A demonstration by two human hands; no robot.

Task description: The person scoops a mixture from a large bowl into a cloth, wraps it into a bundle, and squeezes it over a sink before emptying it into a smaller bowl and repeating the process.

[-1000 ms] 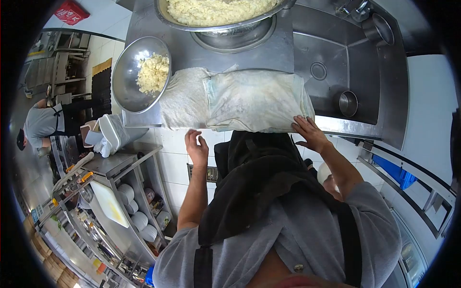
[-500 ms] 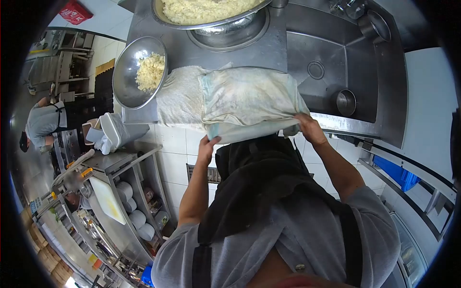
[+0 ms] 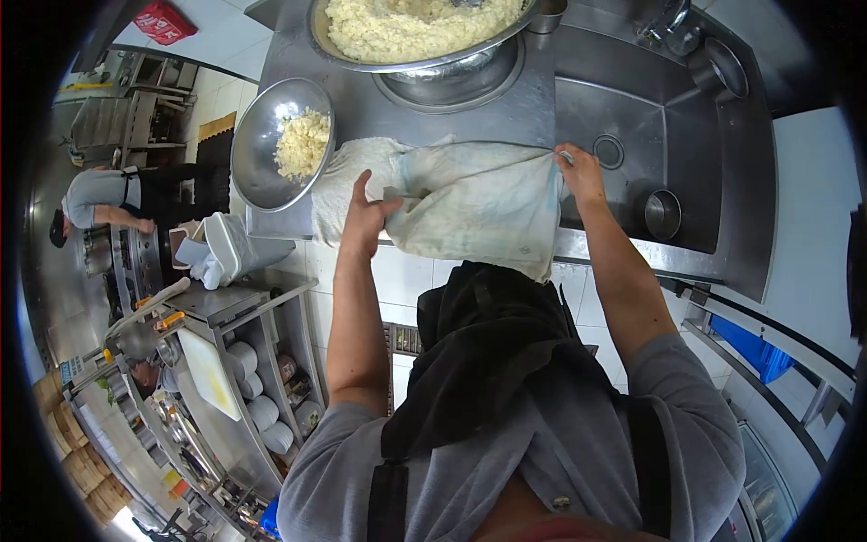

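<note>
A pale, damp-looking cloth [image 3: 483, 203] with faint bluish edges lies over the front edge of the steel counter, its lower edge hanging toward my apron. At its far right corner, my right hand [image 3: 581, 173] pinches the fabric beside the sink. My left hand [image 3: 366, 219] is at the cloth's left side, index finger stretched up and thumb apart, the thumb's tip overlapping a fold. Under and left of it lies a second, whitish towel [image 3: 348, 185]. Close by on the left, a tilted steel bowl [image 3: 257, 158] holds crumbly pale-yellow food [image 3: 302, 144].
A large steel basin [image 3: 424, 65] heaped with the same crumbly food [image 3: 420, 32] stands at the back. The sink [image 3: 623, 108] on the right contains a small metal cup [image 3: 663, 214]. Leftward are a white bin [image 3: 226, 244], a shelf rack [image 3: 262, 312] and another person [image 3: 108, 199].
My right hand has carried the cloth's edge up and away, turning it over. My left hand has released the near left corner and moved farther forward. The other person has shifted an arm.
</note>
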